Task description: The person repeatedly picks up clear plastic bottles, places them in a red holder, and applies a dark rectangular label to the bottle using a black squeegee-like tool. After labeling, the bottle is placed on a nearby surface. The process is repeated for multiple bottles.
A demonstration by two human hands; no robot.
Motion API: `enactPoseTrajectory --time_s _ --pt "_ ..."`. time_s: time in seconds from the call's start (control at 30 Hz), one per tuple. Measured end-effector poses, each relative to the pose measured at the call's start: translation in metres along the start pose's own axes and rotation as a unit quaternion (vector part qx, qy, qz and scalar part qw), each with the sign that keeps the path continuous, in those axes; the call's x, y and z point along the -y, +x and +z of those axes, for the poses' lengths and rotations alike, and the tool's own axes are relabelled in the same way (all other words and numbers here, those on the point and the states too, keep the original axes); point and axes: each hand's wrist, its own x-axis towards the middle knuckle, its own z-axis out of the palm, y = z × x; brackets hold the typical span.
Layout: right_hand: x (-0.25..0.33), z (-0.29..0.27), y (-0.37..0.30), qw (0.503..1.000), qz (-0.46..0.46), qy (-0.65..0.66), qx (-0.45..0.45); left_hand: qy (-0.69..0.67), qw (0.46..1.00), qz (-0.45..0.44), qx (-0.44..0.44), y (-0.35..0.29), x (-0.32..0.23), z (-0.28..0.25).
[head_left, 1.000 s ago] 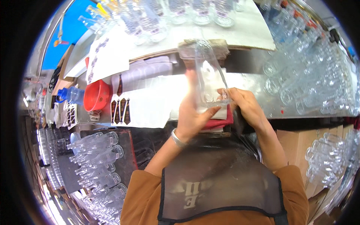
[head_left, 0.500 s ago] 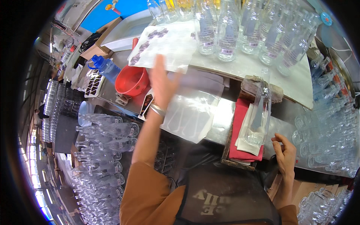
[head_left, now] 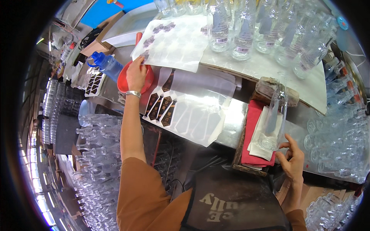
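My left hand point(head_left: 137, 76) hangs over the red bowl point(head_left: 121, 80), its thumb and fingers pinched at the lower left corner of a white label sheet point(head_left: 173, 44) with dark purple labels. Below it on the bench lies a clear sheet point(head_left: 200, 111) with several black, gold-marked labels point(head_left: 166, 109) at its left side. A clear glass bottle point(head_left: 273, 119) rests lying on a folded white cloth point(head_left: 256, 144) over a red cloth point(head_left: 248, 127) in a wooden tray. My right hand point(head_left: 293, 158) is beside the bottle's base, thumb and fingers apart, holding nothing.
Several labelled bottles point(head_left: 243, 36) stand upright on the white board ahead. Many clear bottles lie stacked at the right point(head_left: 335, 127) and left point(head_left: 104, 148). A blue water bottle point(head_left: 111, 67) stands behind the bowl. A worn block point(head_left: 266, 89) supports the bottle's neck end.
My left hand has moved left from above the sheets to the white sheet's corner, uncovering the black labels. My right hand has come slightly closer to the bottle's base.
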Motion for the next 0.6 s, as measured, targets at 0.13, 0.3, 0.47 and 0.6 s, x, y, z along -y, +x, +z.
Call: enactPoseTrajectory --time_s 0.13,0.3,0.47,0.6 --pt "0.003 0.022 -0.005 0.998 -0.025 -0.054 -0.033 -0.054 0.994 -0.071 -0.067 0.003 -0.009 -0.009" --pt "-0.001 0.036 0.001 0.994 -0.039 -0.079 -0.065 -0.307 0.916 -0.253 -0.045 -0.006 -0.061 -0.026" --pt "0.001 0.037 0.002 0.992 -0.059 -0.086 -0.073 -0.490 0.843 -0.153 0.163 -0.031 -0.249 -0.028" --pt "0.000 0.037 0.002 0.987 -0.090 -0.095 -0.090 -0.469 0.876 0.005 0.115 -0.048 -0.359 -0.044"
